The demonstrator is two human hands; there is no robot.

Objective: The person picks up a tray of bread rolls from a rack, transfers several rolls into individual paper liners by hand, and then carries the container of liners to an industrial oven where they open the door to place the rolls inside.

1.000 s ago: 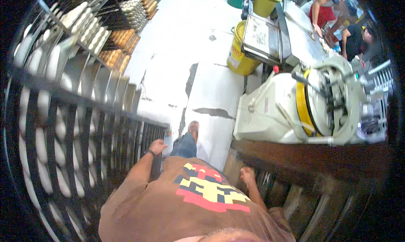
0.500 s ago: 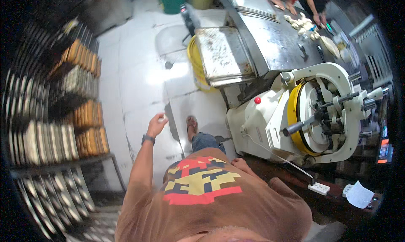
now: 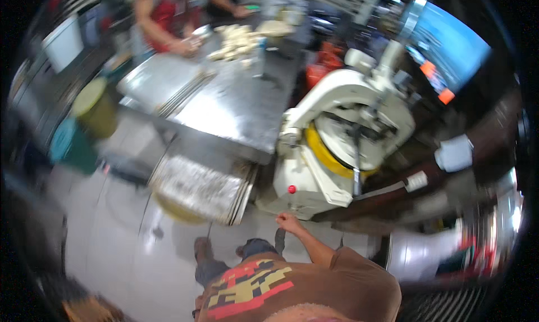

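Observation:
My right hand point(image 3: 288, 222) hangs in front of my body with its fingers curled, and nothing shows in it. It is nearest to the base of a cream-coloured machine point(image 3: 292, 204), which has a yellow ring point(image 3: 327, 153), a red knob point(image 3: 292, 189) and a long lever. Of my left arm only a bit by the dark wristwatch point(image 3: 195, 313) shows at the lower edge, beside my brown shirt. The fingers of that hand are hidden. The picture is blurred by motion.
A steel table point(image 3: 241, 106) bears pale dough pieces point(image 3: 236, 41) and baking trays point(image 3: 165, 83). More trays point(image 3: 196, 187) are stacked low before it. Two people work at its far side. Teal point(image 3: 73, 148) and yellow-green bins point(image 3: 94, 108) stand left; a screen point(image 3: 449, 47) glows at far right.
My view has swung right, so the table and machine now lie ahead and the bread racks have mostly left the picture. The left hand has dropped to the lower edge; the right has come forward.

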